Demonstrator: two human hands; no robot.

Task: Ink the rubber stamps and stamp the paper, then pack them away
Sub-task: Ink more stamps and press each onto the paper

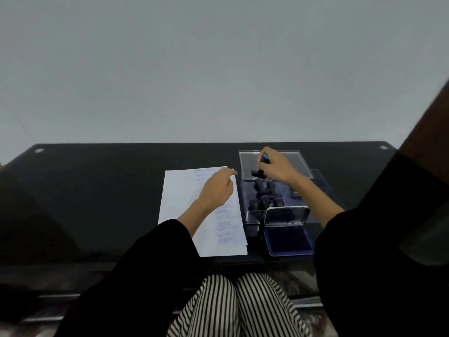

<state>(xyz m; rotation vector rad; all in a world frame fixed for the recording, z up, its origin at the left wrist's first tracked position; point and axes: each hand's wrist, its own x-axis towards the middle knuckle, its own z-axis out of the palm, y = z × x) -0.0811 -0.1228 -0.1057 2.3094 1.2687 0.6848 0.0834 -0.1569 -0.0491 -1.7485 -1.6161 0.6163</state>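
Note:
A white sheet of paper [184,205] lies on the black table, with blue stamp prints along its right side. My left hand [217,189] rests flat on the sheet, fingers apart, holding nothing. Right of the paper stands a clear plastic box [250,215] with several dark rubber stamps [264,201] upright inside. My right hand [277,167] hovers over the far part of the box, shut on a black stamp with a blue top [262,166]. In front of the box sits an ink pad [289,240], lid raised, purple pad showing.
The black glass table [97,203] reaches to a pale wall behind, with metal studs at its far corners. The box's clear lid [325,188] lies open to the right. My striped trouser legs [238,307] show below the table's near edge.

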